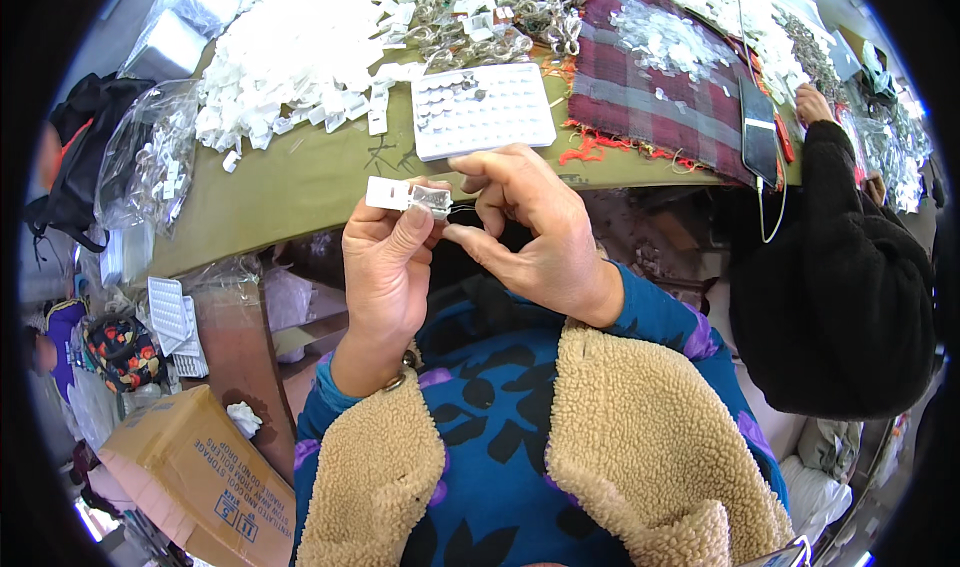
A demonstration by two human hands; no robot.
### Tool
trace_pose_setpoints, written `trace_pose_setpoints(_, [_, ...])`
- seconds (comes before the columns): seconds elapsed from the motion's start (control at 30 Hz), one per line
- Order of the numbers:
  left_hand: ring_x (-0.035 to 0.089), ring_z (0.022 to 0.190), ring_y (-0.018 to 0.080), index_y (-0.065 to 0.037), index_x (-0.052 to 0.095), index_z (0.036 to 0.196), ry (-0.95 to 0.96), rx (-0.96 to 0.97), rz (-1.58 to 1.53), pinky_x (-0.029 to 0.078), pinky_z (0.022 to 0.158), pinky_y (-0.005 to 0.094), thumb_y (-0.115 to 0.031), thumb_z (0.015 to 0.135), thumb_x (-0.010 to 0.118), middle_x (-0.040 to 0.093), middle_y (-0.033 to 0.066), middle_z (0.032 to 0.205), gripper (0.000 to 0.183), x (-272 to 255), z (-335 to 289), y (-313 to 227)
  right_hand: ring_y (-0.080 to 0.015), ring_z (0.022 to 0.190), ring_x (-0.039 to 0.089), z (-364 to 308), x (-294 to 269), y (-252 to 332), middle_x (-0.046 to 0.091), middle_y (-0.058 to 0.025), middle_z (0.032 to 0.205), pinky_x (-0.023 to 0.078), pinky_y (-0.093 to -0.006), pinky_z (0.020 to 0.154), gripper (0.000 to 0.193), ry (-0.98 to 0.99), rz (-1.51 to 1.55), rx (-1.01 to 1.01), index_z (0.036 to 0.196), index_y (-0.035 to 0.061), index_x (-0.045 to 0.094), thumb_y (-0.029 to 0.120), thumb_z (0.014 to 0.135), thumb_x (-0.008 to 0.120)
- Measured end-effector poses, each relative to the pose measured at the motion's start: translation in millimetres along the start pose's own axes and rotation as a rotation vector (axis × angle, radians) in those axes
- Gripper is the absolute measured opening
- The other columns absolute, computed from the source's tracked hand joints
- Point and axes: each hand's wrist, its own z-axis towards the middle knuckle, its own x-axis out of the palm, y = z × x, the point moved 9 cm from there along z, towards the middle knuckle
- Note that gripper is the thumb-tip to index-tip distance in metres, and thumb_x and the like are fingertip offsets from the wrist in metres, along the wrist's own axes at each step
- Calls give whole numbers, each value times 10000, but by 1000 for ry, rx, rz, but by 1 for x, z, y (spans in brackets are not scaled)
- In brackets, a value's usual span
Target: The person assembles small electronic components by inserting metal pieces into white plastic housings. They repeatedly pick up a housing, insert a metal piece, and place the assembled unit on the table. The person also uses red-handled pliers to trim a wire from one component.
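Observation:
Between the thumb and fingers of my left hand (385, 267) is a small white plastic case (388, 193) with a clear compartment (430, 200) at its right end. Thin wires (463, 207) stick out from that end. My right hand (548, 235) is curled close beside it, its fingers pinched around the wires; the exact grip is partly hidden. Just beyond both hands, a white tray (535, 127) with rows of round wells lies on the table. Small dark and silvery pieces sit in some of its far-left wells.
A big heap of white plastic pieces (290, 57) covers the green tabletop (250, 207), with wire bundles (540, 22) beside it. Clear pieces (660, 37) lie on a plaid cloth (610, 97) near a cabled phone (757, 132). Another person's arm (830, 157) reaches in at right. A cardboard box (190, 467) stands lower left.

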Motion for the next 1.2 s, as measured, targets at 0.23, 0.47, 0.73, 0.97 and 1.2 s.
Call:
trace_pose_setpoints(0.23, [603,745,129,9,614,1057,52,92,76,535,648,276,-50,862,733,668,126,1060,236,10,2,-5,-31,655,471,-5,-6,-12,547,-35,942,388,-195,547,102,5,31,131,920,-32,620,-69,829,645])
trace_pose_setpoints(0.47, [643,775,142,18,602,1017,143,345,412,568,654,252,13,827,749,650,165,1051,240,20,-3,-22,-27,608,428,-4,-7,-11,560,-24,869,357,-204,528,70,0,1,115,870,-24,630,-62,819,658])
trace_pose_setpoints(0.73, [652,746,163,26,599,1027,184,207,173,583,634,287,-16,839,747,644,185,1047,243,18,1,-12,2,652,501,-15,10,-47,609,5,756,395,-181,523,53,29,615,609,826,-29,619,0,842,660])
trace_pose_setpoints(0.97, [646,691,164,50,596,1180,120,-4,-32,563,583,270,-145,959,632,675,192,1054,297,12,0,7,-54,635,563,-25,20,-47,632,-36,773,438,-199,546,84,126,830,797,931,-47,594,-11,866,633])
trace_pose_setpoints(1.2, [706,746,204,64,604,1171,87,-74,82,613,615,277,-156,971,617,698,143,926,298,8,-1,13,-187,817,645,2,-13,-2,631,-107,907,507,-286,719,87,-110,97,10,890,-28,606,-51,820,651])
